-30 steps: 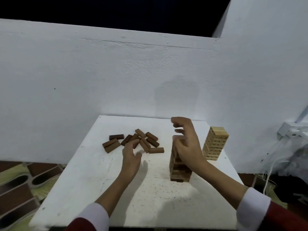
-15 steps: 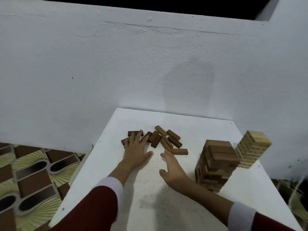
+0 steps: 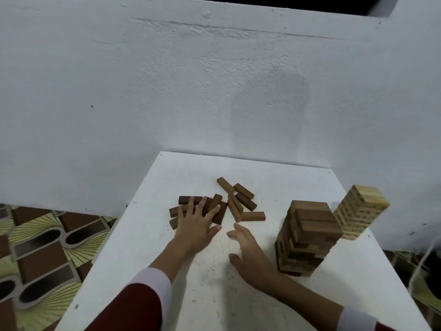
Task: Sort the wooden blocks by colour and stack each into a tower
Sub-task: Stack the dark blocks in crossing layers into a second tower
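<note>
Several loose brown wooden blocks (image 3: pixel 241 200) lie scattered near the middle of the white table (image 3: pixel 274 177). My left hand (image 3: pixel 196 223) lies flat with spread fingers on the left part of that pile, covering a few dark blocks. My right hand (image 3: pixel 248 249) hovers open just in front of the pile, fingers pointing at a mid-brown block (image 3: pixel 253 216), holding nothing. A brown tower (image 3: pixel 306 237) stands on the right, and a pale light-wood tower (image 3: pixel 358 215) stands behind it near the right edge.
A white wall (image 3: pixel 214 91) rises directly behind the table. Patterned floor tiles (image 3: pixel 40 247) show beyond the left edge. A cord (image 3: pixel 420 263) hangs off the right side.
My right hand left the brown tower and came down to the loose blocks. My left hand slid forward onto the pile's left side. The view shifted left and downward.
</note>
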`<state>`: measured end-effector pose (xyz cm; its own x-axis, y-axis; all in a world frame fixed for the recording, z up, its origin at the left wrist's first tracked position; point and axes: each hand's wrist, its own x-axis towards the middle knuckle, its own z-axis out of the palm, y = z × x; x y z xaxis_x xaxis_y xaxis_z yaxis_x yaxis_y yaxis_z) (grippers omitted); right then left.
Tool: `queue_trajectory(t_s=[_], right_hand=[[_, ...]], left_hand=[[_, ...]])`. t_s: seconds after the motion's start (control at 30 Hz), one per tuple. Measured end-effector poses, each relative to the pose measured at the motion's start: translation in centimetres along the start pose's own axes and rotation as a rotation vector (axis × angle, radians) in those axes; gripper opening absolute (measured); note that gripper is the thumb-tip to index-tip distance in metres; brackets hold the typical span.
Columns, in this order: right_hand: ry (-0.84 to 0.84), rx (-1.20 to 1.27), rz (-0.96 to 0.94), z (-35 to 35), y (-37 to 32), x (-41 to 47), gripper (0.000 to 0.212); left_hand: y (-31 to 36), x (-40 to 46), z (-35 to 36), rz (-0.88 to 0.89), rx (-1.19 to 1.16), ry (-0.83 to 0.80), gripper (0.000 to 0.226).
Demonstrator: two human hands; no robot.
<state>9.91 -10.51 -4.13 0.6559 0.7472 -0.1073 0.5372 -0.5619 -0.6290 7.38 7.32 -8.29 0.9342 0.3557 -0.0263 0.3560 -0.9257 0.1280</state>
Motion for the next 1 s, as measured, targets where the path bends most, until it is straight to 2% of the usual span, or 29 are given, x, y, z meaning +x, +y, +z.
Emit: queue_trajectory(t_s=[0.1,0.23,0.37,0.53,0.63,0.8,0.87,0.97,1.0], right_hand=[[0.017,0.015,0.000,0.2,0.0,-0.6,0.046],[0.064,0.067,0.017,0.2,-0.1,-0.9,0.044],[0.133,0.113,0.061,0.1,-0.2,-0.4,0.049],[0.103,0.102,0.131,-0.1,0.3,-0.2,0.055],[0.070,0.082,0.120,0.0,0.6,-0.8,0.055],[0.052,0.052,0.075,0.5,1.9,-1.5,0.051],[0.037,0.036,0.071,0.6,2.4,-1.8,0.052],[0.022,0.033,0.076,0.7,2.8,-2.5,0.053],[0.021,0.020,0.066,0.7,3.0,-2.6,0.053]], left_hand=[[1.1,-2.0,0.0,-0.022,-0.119,0.027,0.088],[2.7,-0.7,-1.6,-0.011,-0.212,0.130,0.078],[5.2,4.6,-3.4,0.130,-0.167,0.034,0.059],[6.4,9.0,-3.0,0.232,-0.025,-0.172,0.062],[5.9,9.2,-2.0,0.235,-0.088,-0.267,0.061],[5.3,6.5,-0.6,0.260,-0.168,-0.025,0.044],[5.0,5.0,-0.4,0.257,-0.178,0.024,0.042],[4.6,2.5,-0.1,0.255,-0.192,0.006,0.064],[4.4,1.9,0.0,0.261,-0.204,0.006,0.065]])
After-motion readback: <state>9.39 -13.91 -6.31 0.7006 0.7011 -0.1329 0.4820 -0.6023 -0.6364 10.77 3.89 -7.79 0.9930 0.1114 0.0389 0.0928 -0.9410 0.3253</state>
